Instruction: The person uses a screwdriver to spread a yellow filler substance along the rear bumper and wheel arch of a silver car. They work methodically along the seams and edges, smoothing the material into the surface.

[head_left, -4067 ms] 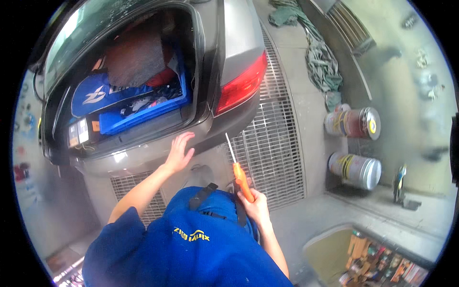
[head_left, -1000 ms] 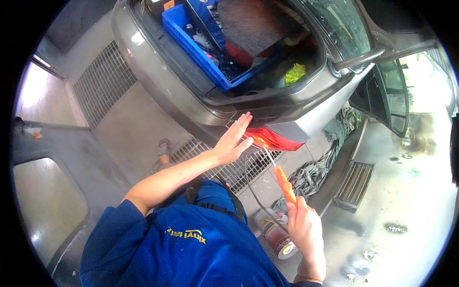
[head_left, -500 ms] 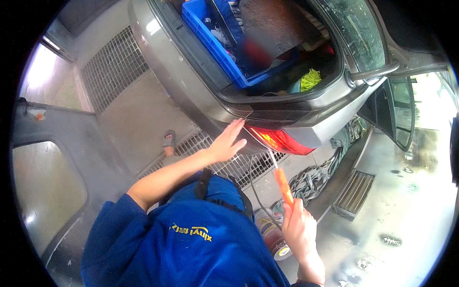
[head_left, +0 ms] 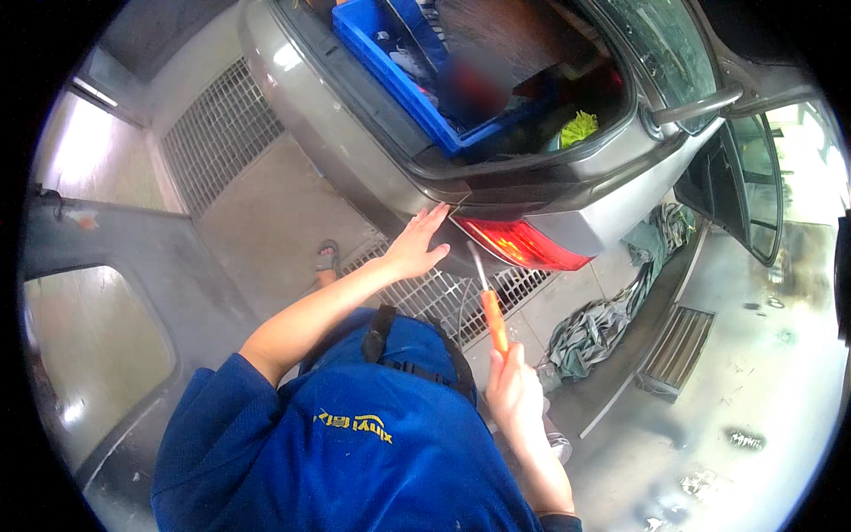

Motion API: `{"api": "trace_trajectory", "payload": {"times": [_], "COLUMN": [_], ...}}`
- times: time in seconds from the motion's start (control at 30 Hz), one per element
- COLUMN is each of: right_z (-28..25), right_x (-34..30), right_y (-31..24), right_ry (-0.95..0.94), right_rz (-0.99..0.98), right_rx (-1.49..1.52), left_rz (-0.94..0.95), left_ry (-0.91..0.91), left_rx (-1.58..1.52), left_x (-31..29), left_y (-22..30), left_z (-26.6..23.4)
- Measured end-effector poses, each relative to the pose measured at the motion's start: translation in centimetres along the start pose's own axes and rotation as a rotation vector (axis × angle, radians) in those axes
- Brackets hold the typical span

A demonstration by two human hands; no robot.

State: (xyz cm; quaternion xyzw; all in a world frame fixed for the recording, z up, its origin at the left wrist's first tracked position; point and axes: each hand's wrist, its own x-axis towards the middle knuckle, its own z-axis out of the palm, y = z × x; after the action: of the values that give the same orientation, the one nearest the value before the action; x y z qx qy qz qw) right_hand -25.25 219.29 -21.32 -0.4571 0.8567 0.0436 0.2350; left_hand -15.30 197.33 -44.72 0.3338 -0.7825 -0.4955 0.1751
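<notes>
My left hand (head_left: 415, 244) lies on the grey bumper corner (head_left: 381, 191), its fingers stretched out and their tips by the inner end of the red tail light (head_left: 523, 244). My right hand (head_left: 512, 386) is closed round the orange handle of a screwdriver (head_left: 494, 319). Its metal shaft points up toward the car, and the tip is close to the bumper just below the tail light's lower edge. Whether the tip touches the panel I cannot tell.
A blue crate (head_left: 390, 75) and a yellow-green fluffy cloth (head_left: 579, 129) are in the open boot. A floor grating (head_left: 443, 310) runs under the bumper. Bunched grey-green sheeting (head_left: 603, 324) lies at the right, and a grey door panel (head_left: 133, 257) stands at the left.
My right hand has moved up and left with the screwdriver, its tip shifting from the tail light's edge to the bumper below. My left hand has slid slightly up and left.
</notes>
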Motion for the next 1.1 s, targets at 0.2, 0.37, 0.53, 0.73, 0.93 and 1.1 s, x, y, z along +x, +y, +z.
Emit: {"api": "trace_trajectory", "payload": {"times": [0.2,0.37,0.53,0.73,0.93,1.1], "right_z": [1.0,0.8,1.2,0.8,1.0,1.7], "right_x": [-0.6,-1.2,-0.9,-0.8,-1.3,-1.0], "right_y": [0.0,0.6,0.7,-0.3,0.1,-0.4], "right_ry": [0.065,0.054,-0.032,-0.005,0.029,-0.031], "right_rz": [0.061,0.138,0.112,0.128,0.19,0.154], "right_rx": [0.229,0.296,0.369,0.351,0.349,0.343], "left_rz": [0.134,0.158,0.587,0.868,0.9,0.881], "left_ry": [0.053,0.244,0.058,-0.585,-0.71,-0.705], "left_rx": [-0.001,-0.455,-1.115,-1.293,-1.075,-0.969], "left_x": [0.0,0.1,-5.8,-9.2,-9.1,-9.9], "left_y": [0.7,6.2,24.6,33.1,33.8,33.0], "left_z": [-0.9,-4.3,-14.7,-16.6,-14.2,-14.7]}}
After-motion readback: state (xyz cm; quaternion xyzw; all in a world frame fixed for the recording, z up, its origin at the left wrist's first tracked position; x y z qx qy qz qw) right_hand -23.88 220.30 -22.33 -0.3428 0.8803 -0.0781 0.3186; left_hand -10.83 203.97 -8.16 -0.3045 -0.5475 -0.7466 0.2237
